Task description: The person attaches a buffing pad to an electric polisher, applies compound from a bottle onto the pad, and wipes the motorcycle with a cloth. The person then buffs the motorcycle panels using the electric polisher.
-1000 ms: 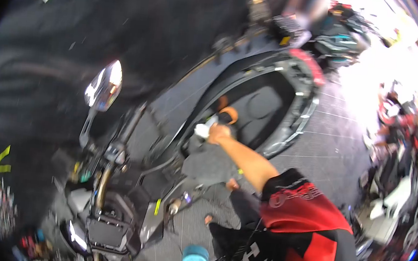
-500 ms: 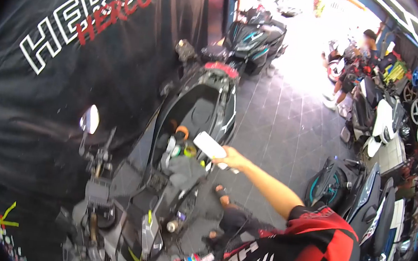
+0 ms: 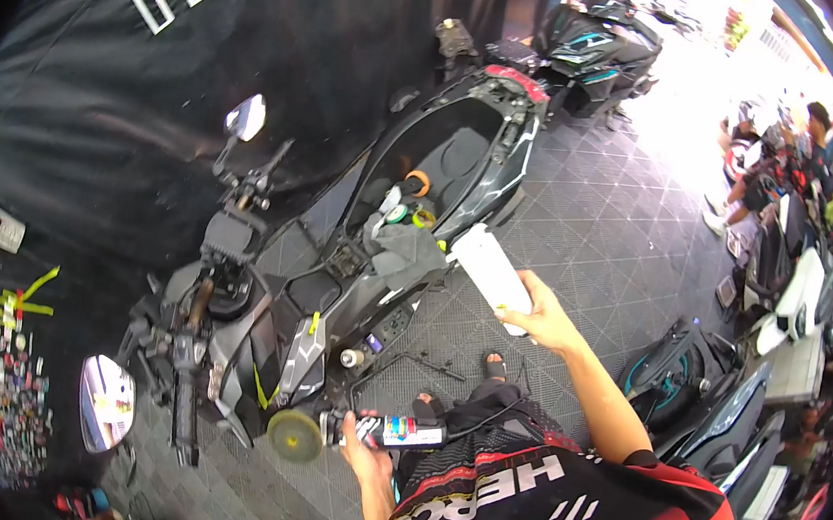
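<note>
A corded polisher [image 3: 412, 433] is gripped by the left hand [image 3: 363, 450] just behind its round pad [image 3: 296, 436], which is held near the scooter [image 3: 238, 338]. A white bottle [image 3: 491, 270] is grasped by the right hand [image 3: 540, 314] above the floor [image 3: 594, 237] (an orange ring [image 3: 423, 183] is seen inside the scooter's open seat compartment [image 3: 453, 123]).

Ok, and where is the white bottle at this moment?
In the head view, the white bottle is just right of centre, held in the right hand, and appears to the right of the grey cloth.
</note>
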A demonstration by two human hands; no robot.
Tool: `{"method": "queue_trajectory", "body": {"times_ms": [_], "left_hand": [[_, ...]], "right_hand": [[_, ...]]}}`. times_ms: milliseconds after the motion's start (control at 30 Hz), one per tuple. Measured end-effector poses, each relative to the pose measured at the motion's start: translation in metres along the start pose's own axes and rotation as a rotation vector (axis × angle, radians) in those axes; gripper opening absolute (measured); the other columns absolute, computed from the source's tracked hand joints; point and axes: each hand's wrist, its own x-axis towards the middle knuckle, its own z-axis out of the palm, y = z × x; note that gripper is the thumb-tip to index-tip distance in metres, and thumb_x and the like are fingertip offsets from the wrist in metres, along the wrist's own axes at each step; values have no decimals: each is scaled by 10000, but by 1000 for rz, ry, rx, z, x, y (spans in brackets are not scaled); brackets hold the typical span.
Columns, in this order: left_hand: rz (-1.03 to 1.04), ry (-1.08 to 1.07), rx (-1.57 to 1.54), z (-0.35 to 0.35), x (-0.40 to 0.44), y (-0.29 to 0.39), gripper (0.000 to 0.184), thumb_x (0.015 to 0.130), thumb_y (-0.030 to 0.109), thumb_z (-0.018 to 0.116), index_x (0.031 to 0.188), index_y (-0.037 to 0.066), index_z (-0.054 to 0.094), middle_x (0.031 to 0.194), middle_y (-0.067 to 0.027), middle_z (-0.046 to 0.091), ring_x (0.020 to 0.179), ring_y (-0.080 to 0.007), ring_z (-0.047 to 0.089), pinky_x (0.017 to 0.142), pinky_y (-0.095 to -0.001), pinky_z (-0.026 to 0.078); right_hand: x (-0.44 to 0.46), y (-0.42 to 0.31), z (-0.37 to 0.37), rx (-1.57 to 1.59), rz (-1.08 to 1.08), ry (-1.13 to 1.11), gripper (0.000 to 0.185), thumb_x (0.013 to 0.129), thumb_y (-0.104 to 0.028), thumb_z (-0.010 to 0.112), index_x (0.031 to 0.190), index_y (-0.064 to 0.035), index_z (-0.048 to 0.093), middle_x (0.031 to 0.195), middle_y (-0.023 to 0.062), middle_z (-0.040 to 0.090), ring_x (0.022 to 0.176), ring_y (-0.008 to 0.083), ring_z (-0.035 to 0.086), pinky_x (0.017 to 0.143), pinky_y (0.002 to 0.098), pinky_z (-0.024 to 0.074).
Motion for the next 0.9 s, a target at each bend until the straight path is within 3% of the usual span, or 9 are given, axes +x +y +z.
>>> {"method": "queue_trajectory", "body": {"times_ms": [100,167,233,367,467,500,567,667,900], "left_hand": [[-63,56,41,22,-9,-9,274,915,175,759,1072,-19,644,965,-123,706,866,-215,694,791,-368,583],[-80,-21,148,36,-8,-17,268,893,163,783,1043,-28,671,923,-115,717,819,-200,704,746,-341,584],[-20,-78,321,51,6,-32,316,875,213,813,1031,-15,659,853,-102,703,715,-215,702,673,-356,587],[168,-132,680,104,0,-47,289,839,187,830,959,-38,696,844,-77,713,692,-120,649,635,-299,517],[138,-202,739,136,-16,-62,399,790,222,869,996,-77,703,841,-91,737,683,-117,659,590,-298,524],[134,-216,778,147,-22,-64,398,791,229,868,992,-73,706,835,-93,739,670,-115,662,573,-298,526],[180,-210,803,164,-28,-78,371,795,242,857,961,-58,716,820,-106,746,636,-119,673,534,-295,533],[225,-238,824,183,-36,-90,369,787,242,851,937,-65,713,794,-98,742,599,-119,665,520,-292,521],[298,-211,920,209,-42,-125,505,753,287,875,999,-100,663,798,-139,746,604,-148,690,565,-309,546]], "right_hand": [[-7,-23,-6,452,371,-284,503,853,-139,787,1249,49,542,974,124,693,828,223,728,760,351,618],[-5,-32,12,672,530,-214,327,830,-117,782,1079,16,616,886,118,700,731,239,730,666,355,626],[0,-52,19,643,271,-218,445,827,-141,804,1159,27,559,923,124,683,856,254,720,771,413,612],[26,-143,-13,589,-812,44,529,791,-180,820,1202,7,543,1073,154,674,1112,304,649,995,454,513],[27,-134,-2,482,-891,159,578,773,-169,834,1231,-19,515,1153,166,648,1147,333,632,1001,478,508],[29,-122,-3,444,-697,-168,620,751,-149,859,1240,-35,495,1174,176,633,1160,343,624,1017,502,504],[23,-100,7,594,-500,-254,653,735,-115,874,1257,-48,489,1204,182,621,1182,332,614,1053,497,491],[27,-111,-10,858,-628,-202,675,737,-110,892,1278,-52,492,1258,205,623,1243,334,593,1096,499,461],[54,-73,-19,1003,-270,-304,616,829,-162,847,1313,-50,483,1403,250,560,1365,395,512,1175,526,378]]}}
